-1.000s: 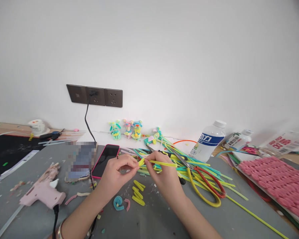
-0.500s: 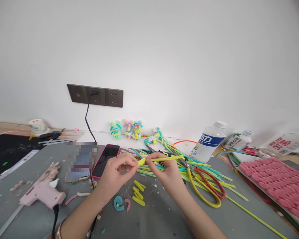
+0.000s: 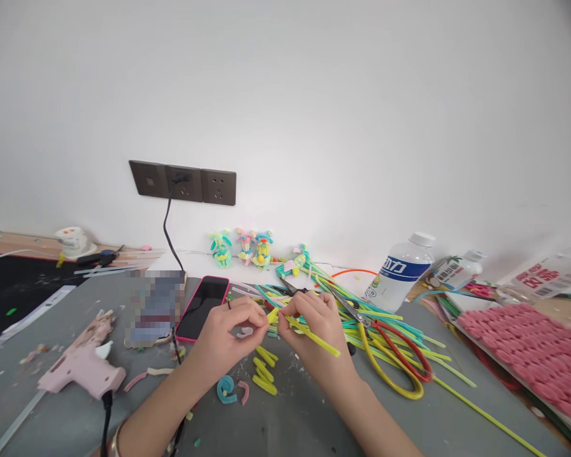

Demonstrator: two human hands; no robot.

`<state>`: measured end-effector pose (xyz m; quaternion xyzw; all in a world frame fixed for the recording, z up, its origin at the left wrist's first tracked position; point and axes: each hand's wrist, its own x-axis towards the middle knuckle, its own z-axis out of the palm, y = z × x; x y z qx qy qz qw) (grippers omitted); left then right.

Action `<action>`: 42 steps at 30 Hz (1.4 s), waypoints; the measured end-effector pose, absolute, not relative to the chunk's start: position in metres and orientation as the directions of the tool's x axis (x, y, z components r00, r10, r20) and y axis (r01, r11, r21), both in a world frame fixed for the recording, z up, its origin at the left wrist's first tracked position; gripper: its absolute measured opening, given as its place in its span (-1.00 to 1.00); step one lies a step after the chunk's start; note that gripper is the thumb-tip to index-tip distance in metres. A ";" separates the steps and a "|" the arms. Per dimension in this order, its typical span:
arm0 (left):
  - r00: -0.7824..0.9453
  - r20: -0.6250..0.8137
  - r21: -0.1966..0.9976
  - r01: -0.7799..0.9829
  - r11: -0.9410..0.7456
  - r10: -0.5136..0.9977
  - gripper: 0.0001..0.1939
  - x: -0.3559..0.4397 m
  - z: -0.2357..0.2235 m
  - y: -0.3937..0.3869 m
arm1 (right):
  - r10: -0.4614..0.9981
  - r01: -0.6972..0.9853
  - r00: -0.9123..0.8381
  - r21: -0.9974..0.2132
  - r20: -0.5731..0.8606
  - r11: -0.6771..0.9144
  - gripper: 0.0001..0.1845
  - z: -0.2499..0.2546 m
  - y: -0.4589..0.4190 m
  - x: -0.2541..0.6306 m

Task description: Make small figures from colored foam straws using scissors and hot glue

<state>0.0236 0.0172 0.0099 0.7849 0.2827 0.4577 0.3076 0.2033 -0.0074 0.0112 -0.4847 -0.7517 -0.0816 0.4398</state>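
Note:
A fuzzy yellow pipe cleaner (image 3: 314,335) is pinched between both hands above the grey work surface. My left hand (image 3: 233,333) grips its short folded end with thumb and forefinger. Close beside it, my right hand (image 3: 314,327) pinches the same strip, and the long free end slants down to the right past the fingers. Several short folded yellow pieces (image 3: 264,371) lie just below the hands, with a blue curl (image 3: 226,388) and a small pink piece (image 3: 244,392) at their left. Behind my right hand spreads a pile of green, teal and yellow pipe cleaners (image 3: 409,336).
Scissors (image 3: 394,362) with red and yellow handles lie on the pile. A pink glue gun (image 3: 83,365) and a pink-edged phone (image 3: 204,308) are to the left. Small figures (image 3: 261,249) stand by the wall. Bottles (image 3: 402,273) and a pink woven piece (image 3: 528,362) are at the right.
The pipe cleaner's free end has swung from pointing level right to slanting down and toward me. My right hand has turned with it; both hands keep their pinch.

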 end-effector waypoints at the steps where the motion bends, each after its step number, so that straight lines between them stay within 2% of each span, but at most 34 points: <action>1: 0.423 0.510 0.763 0.179 -0.621 0.749 -0.81 0.023 0.009 0.018 | 0.649 0.813 -0.158 -0.275 0.744 0.514 -0.78 0.012 -0.007 0.203; 6: 0.406 0.180 0.900 0.300 -0.317 0.896 -0.91 0.023 0.004 0.023 | 0.664 0.808 -0.202 -0.261 0.720 0.529 -0.81 0.012 -0.002 0.210; 10: 0.491 -0.086 0.921 0.371 -0.118 0.867 -0.86 0.023 -0.002 0.025 | 0.698 0.748 -0.249 -0.324 0.672 0.579 -0.83 0.011 0.005 0.220; 12: 0.513 -0.161 0.890 0.444 -0.100 0.843 -0.84 0.022 -0.005 0.025 | 0.689 0.707 -0.286 -0.339 0.666 0.621 -0.84 0.012 0.008 0.225; 15: 0.523 -0.122 0.848 0.496 -0.186 0.843 -0.82 0.020 -0.004 0.026 | 0.667 0.655 -0.334 -0.345 0.666 0.673 -0.86 0.014 0.010 0.229; 17: 0.523 -0.045 0.865 0.447 -0.229 0.851 -0.77 0.018 0.001 0.026 | 0.656 0.618 -0.364 -0.356 0.661 0.701 -0.85 0.017 0.010 0.229; 19: 0.531 -0.032 0.925 0.337 -0.177 0.847 -0.69 0.017 0.007 0.025 | 0.650 0.584 -0.395 -0.369 0.649 0.723 -0.84 0.019 0.008 0.228; 22: 0.565 -0.104 0.985 0.171 0.007 0.819 -0.60 0.016 0.013 0.022 | 0.645 0.551 -0.430 -0.383 0.631 0.742 -0.85 0.018 0.006 0.225; 28: 0.595 -0.170 0.982 0.038 0.184 0.786 -0.63 0.018 0.017 0.019 | 0.635 0.506 -0.424 -0.413 0.645 0.757 -0.88 0.015 0.004 0.220; 36: 0.586 -0.147 0.978 -0.035 0.206 0.797 -0.64 0.018 0.023 0.018 | 0.697 0.487 -0.352 -0.514 0.625 0.706 -0.86 0.021 -0.004 0.213; 42: 0.540 -0.117 0.983 -0.058 0.176 0.833 -0.65 0.017 0.018 0.019 | 0.646 0.475 -0.330 -0.470 0.688 0.744 -0.82 0.019 -0.007 0.207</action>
